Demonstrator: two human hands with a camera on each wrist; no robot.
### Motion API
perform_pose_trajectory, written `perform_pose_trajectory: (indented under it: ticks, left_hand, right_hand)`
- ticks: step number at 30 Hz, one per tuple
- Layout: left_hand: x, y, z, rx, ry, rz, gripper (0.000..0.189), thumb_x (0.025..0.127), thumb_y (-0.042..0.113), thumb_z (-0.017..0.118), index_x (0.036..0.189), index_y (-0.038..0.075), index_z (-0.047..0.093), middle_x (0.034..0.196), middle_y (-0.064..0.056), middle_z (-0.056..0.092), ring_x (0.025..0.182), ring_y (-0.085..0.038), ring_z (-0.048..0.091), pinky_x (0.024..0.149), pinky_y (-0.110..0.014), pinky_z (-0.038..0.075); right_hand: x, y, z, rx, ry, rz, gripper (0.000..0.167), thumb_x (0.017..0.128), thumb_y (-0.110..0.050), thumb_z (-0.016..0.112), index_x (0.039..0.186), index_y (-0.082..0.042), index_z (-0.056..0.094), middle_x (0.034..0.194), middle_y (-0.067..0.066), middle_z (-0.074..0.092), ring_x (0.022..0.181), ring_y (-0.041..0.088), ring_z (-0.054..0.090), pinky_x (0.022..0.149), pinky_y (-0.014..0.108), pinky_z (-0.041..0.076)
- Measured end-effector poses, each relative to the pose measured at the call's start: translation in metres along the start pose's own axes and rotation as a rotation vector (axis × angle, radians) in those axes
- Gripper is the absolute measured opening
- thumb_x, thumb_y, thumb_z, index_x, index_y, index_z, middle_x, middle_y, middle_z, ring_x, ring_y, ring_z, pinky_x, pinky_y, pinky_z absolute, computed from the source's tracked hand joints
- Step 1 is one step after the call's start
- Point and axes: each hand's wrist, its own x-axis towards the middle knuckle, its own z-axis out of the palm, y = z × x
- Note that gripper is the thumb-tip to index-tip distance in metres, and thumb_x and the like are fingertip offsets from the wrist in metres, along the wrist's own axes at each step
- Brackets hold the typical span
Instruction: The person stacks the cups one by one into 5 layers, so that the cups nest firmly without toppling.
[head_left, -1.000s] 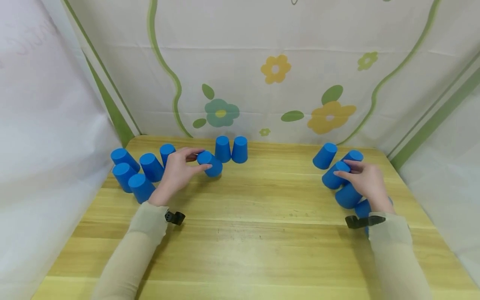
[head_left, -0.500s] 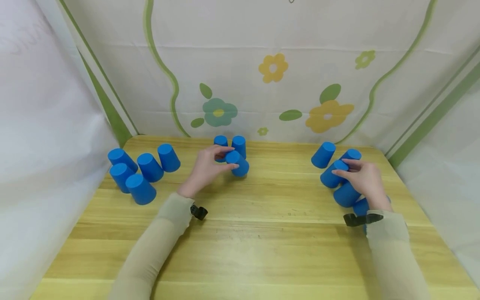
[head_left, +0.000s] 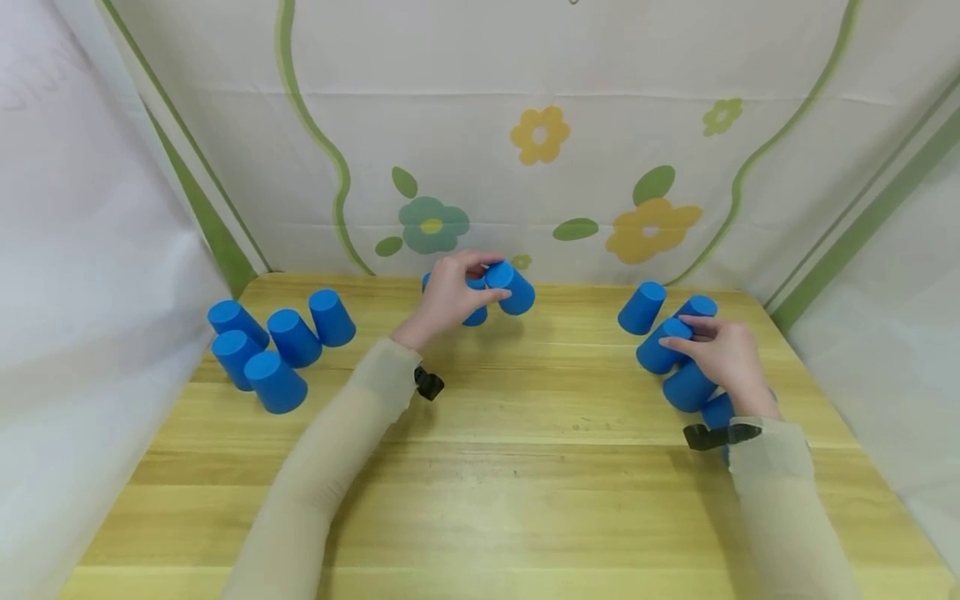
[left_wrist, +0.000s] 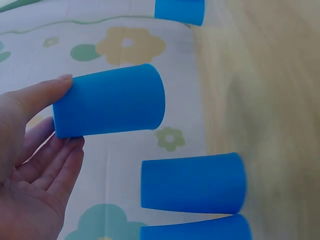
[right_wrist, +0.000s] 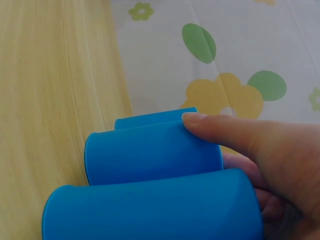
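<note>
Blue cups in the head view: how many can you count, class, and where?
14 visible, some only partly: five blue cups at far left, three by the left hand, six near the right hand, which may hide more.

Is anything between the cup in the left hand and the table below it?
Nothing visible. The left hand holds the cup up off the table; in the left wrist view, only cloth shows between its rim and the table. Two other cups stand to one side.

Wood-grain table [head_left: 480,508], blue cups [head_left: 276,385] upside down
</note>
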Motion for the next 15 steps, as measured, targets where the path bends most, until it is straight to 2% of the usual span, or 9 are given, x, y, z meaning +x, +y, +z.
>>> perform_pose_trajectory:
  ticks: [4,8,15]
  left_hand:
    - [0.019,0.001,-0.004,-0.014,-0.018,-0.019,0.052,0.088,0.021,0.084,0.134,0.005,0.066,0.128,-0.007,0.068,0.109,-0.021,0.067,0.093,-0.030,0.054]
    - [0.033,-0.002,-0.005,0.011,-0.028,-0.046,0.051,0.088,0.021,0.083,0.134,0.006,0.067,0.127,-0.007,0.068,0.111,-0.022,0.065,0.095,-0.031,0.053]
    - [0.041,-0.017,0.003,0.087,-0.071,-0.122,0.049,0.089,0.028,0.082,0.131,0.009,0.068,0.125,-0.004,0.067,0.114,-0.023,0.060,0.095,-0.033,0.050]
  right_hand:
    - [0.001,-0.001,0.000,0.000,-0.005,0.003,0.078,0.090,-0.054,0.073,0.143,0.000,0.057,0.135,0.031,0.058,0.124,0.047,0.056,0.102,0.061,0.045]
    - [0.001,-0.002,0.000,0.005,-0.007,0.003,0.077,0.090,-0.053,0.074,0.143,0.001,0.057,0.135,0.031,0.058,0.123,0.047,0.056,0.103,0.060,0.045]
    - [-0.001,0.000,0.000,0.022,0.000,0.005,0.077,0.089,-0.053,0.075,0.141,0.001,0.058,0.133,0.030,0.059,0.123,0.046,0.057,0.102,0.059,0.046]
